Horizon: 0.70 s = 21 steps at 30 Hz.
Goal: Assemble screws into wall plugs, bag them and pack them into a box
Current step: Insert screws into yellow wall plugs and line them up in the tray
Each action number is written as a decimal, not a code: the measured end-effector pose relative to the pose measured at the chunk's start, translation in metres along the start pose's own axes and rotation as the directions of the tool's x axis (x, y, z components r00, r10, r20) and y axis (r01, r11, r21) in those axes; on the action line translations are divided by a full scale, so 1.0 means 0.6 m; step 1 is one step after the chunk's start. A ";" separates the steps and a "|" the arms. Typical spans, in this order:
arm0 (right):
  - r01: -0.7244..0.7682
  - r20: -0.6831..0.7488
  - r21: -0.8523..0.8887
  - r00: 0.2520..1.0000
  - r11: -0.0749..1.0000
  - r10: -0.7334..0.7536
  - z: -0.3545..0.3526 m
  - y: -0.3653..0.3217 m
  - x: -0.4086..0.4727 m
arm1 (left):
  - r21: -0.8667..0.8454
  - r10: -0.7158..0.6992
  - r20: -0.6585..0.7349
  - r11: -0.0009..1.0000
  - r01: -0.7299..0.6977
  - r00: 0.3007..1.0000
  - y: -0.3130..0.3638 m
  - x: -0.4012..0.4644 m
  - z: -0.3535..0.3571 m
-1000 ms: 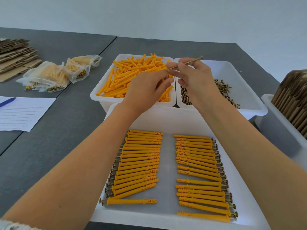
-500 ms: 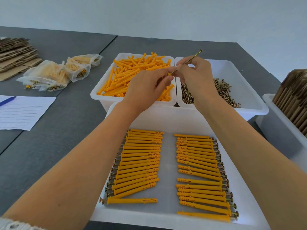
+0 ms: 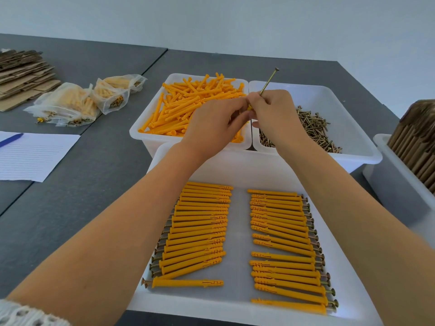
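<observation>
Over the plug bin (image 3: 150,140), my left hand (image 3: 211,128) closes round an orange wall plug (image 3: 249,108), mostly hidden. My right hand (image 3: 275,114) pinches the screw (image 3: 268,81); keeping it in line with the plug should seat it cleanly.

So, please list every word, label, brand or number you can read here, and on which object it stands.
None can be read.
The lined paper shows only ruled lines.
The bags, bins and cardboard show no print.
The marks on the plugs are moulded slots, not letters.
</observation>
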State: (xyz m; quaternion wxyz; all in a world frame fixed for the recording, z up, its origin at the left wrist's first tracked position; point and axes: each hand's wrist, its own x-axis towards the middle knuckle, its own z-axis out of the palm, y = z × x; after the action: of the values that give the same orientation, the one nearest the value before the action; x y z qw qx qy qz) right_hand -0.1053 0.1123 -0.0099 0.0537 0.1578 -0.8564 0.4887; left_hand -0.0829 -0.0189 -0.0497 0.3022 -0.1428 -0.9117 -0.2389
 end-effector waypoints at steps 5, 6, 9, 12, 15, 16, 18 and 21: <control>0.012 0.111 -0.014 0.994 1.000 -0.011 0.005 -0.005 -0.004 | -0.085 -0.124 -0.110 0.990 0.114 0.986 0.011 0.004 0.008; 0.014 0.129 0.001 0.992 1.000 -0.014 0.005 -0.006 -0.005 | -0.150 -0.186 -0.145 0.975 0.164 0.972 0.014 0.007 0.009; 0.012 0.105 0.027 0.994 1.000 -0.015 0.006 -0.005 -0.004 | -0.390 -0.338 -0.195 0.888 0.244 0.921 0.017 0.016 0.004; 0.064 0.111 -0.025 0.992 0.998 -0.061 -0.001 0.000 0.001 | -0.561 -0.396 -0.167 0.791 0.243 0.903 0.017 0.019 -0.004; 0.093 0.204 -0.012 0.975 0.996 -0.089 -0.009 0.000 -0.002 | -0.683 -0.421 -0.050 0.676 0.276 0.906 0.009 0.019 -0.011; 0.090 0.237 0.010 0.967 0.996 -0.090 -0.013 0.000 -0.003 | -0.708 -0.449 -0.013 0.635 0.309 0.894 0.007 0.021 -0.012; 0.077 0.337 0.068 0.937 0.995 -0.096 -0.023 -0.005 -0.007 | -0.755 -0.569 0.072 0.506 0.418 0.819 -0.003 0.023 -0.016; 0.105 0.546 0.120 0.824 0.987 -0.154 -0.035 -0.031 -0.023 | -0.854 -0.692 0.194 0.229 0.467 0.695 -0.024 0.023 -0.018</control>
State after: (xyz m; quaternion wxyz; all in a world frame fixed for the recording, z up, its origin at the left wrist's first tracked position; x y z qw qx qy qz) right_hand -0.0874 0.1242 0.0129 -0.1700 0.3521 -0.8010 0.4533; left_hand -0.0943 -0.0348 -0.0385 0.1779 0.1072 -0.6075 -0.7667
